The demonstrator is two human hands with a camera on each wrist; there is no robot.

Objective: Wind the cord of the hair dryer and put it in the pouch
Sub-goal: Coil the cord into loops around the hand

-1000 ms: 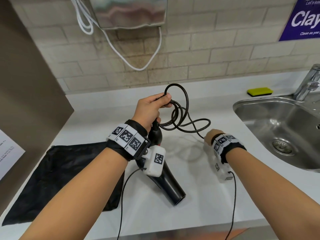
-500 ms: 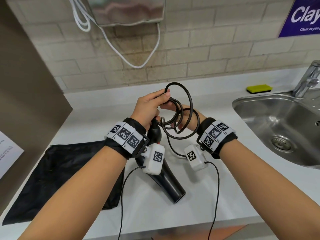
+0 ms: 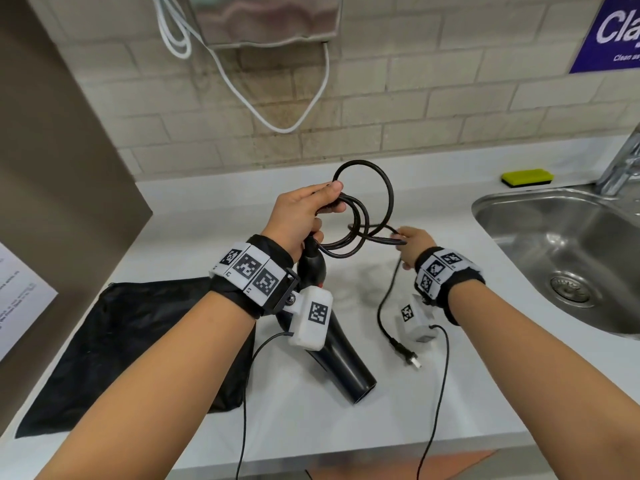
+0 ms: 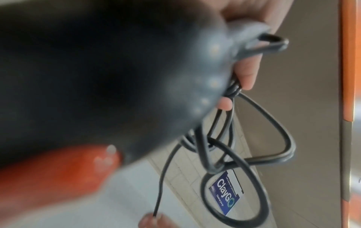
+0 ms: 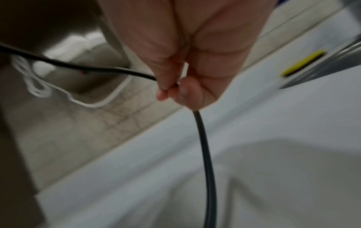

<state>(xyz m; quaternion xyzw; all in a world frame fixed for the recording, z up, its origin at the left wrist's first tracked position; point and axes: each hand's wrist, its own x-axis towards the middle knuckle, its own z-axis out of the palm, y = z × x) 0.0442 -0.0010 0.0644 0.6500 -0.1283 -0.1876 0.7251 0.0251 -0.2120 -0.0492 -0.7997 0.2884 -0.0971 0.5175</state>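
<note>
White countertop (image 3: 433, 393) w/ steel sink (image 3: 512, 209), beige brick wall (image 3: 415, 109) behind

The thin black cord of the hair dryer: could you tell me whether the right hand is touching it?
Touching. The right wrist view shows the right hand pinching the thin black cord between thumb and fingertip.

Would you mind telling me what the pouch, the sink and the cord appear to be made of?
Pouch: likely thin woven fabric, matte black, lying limp and creased.
Sink: looks like stainless steel, brushed, with soft reflections.
Cord: probably rubber or plastic sheathing, smooth black with slight sheen, bending in springy loops.
</note>
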